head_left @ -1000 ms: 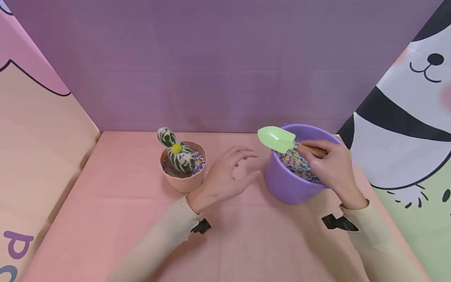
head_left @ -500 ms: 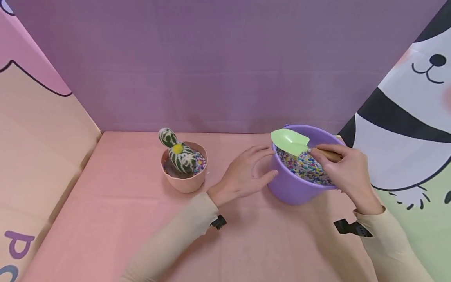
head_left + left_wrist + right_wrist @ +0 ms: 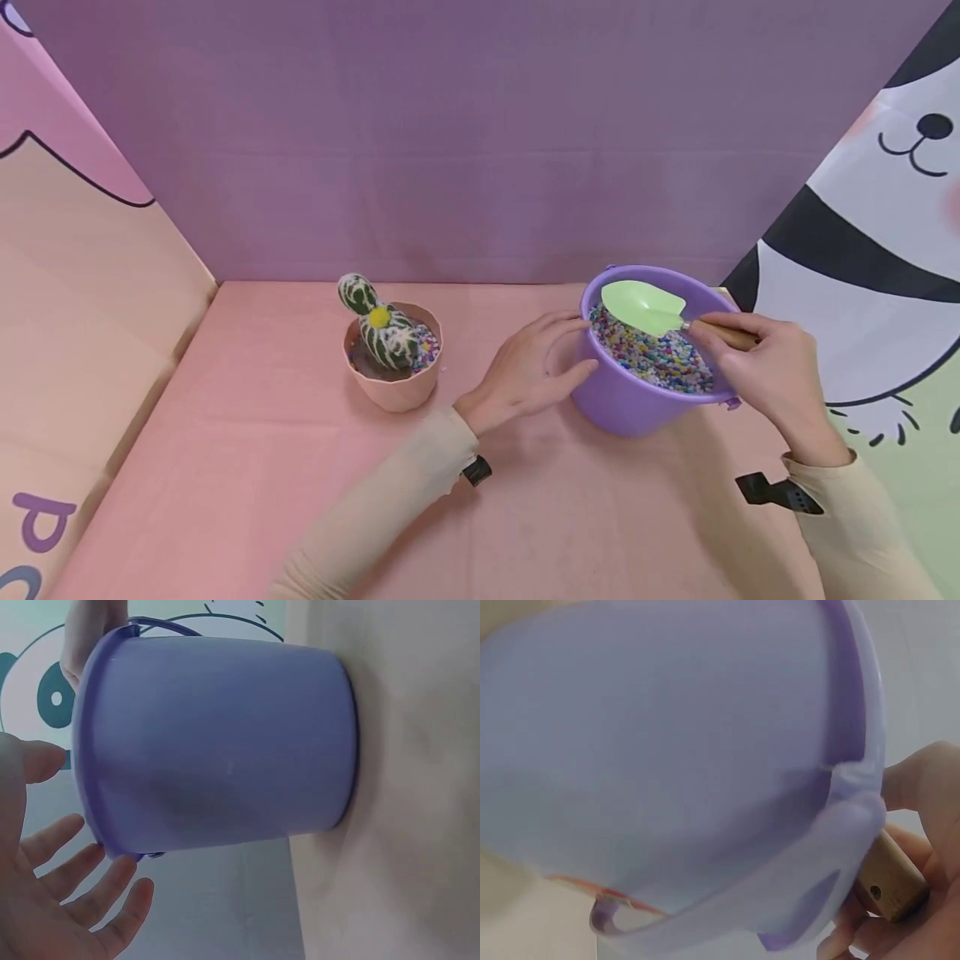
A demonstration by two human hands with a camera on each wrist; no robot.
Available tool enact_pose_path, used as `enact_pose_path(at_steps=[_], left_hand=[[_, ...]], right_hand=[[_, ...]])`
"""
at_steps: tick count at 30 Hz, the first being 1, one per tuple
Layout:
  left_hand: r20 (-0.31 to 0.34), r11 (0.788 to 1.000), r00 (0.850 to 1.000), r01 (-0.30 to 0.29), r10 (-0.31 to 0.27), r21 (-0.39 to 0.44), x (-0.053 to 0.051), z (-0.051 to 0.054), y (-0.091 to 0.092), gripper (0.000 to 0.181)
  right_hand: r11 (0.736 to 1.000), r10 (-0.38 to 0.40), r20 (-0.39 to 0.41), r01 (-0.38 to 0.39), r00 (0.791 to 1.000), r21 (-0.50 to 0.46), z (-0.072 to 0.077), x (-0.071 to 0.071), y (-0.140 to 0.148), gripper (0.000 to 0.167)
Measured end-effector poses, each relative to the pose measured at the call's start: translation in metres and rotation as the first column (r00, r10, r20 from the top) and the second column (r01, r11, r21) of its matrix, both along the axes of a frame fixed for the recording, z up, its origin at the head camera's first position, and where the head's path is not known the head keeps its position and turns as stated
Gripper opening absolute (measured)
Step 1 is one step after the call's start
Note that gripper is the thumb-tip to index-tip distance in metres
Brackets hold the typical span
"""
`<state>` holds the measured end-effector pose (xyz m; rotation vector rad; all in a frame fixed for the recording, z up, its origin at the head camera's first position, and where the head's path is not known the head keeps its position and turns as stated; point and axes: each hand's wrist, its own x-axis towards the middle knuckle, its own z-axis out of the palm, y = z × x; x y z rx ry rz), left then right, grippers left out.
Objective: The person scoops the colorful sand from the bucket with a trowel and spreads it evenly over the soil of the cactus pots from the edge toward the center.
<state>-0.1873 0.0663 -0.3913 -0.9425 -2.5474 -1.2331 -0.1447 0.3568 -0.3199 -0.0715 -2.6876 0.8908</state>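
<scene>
A small garden trowel with a light green blade (image 3: 637, 304) and wooden handle is pinched in my right hand (image 3: 780, 367). Its blade hangs over the purple bucket (image 3: 626, 408), above many small multicoloured pellets (image 3: 660, 362). No load shows on the blade. In the right wrist view the handle's end (image 3: 889, 881) sticks out beside the bucket's rim. My left hand (image 3: 532, 367) is at the bucket's left side, fingers extended and thumb apart. From the left wrist view, its fingertips (image 3: 124, 874) lie at the rim; whether they press on it I cannot tell.
Left of the hands stands a peach flowerpot (image 3: 393, 392) holding a fuzzy green-and-white cactus (image 3: 386, 342) with a yellow bloom and more pellets. A pink cloth (image 3: 247, 467) covers the table. Behind it rises a purple backdrop (image 3: 480, 150), with printed panels at both sides.
My right hand has carried the trowel rightward and slightly down, from the bucket's left rim to over its opening. My left hand has moved right from near the flowerpot to the bucket.
</scene>
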Motion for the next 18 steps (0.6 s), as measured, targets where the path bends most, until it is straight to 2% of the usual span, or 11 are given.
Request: enact_pose_path(at_steps=[7, 11, 18], left_hand=[[-0.027, 0.999, 1.000, 0.005, -0.004, 0.035, -0.003, -0.003, 0.004, 0.055], [-0.029, 1.000, 1.000, 0.012, -0.011, 0.017, -0.005, -0.002, 0.008, 0.055], [-0.003, 0.999, 0.999, -0.033, 0.033, -0.031, -0.004, 0.000, 0.012, 0.058]], right_hand=[[0.995, 0.028, 0.089, -0.037, 0.996, 0.096, 0.006, 0.002, 0.011, 0.043], [0.982, 0.043, 0.114, -0.063, 0.993, 0.178, 0.013, 0.006, 0.020, 0.039], [0.934, 0.053, 0.073, -0.076, 0.996, 0.349, 0.023, 0.009, 0.027, 0.028]])
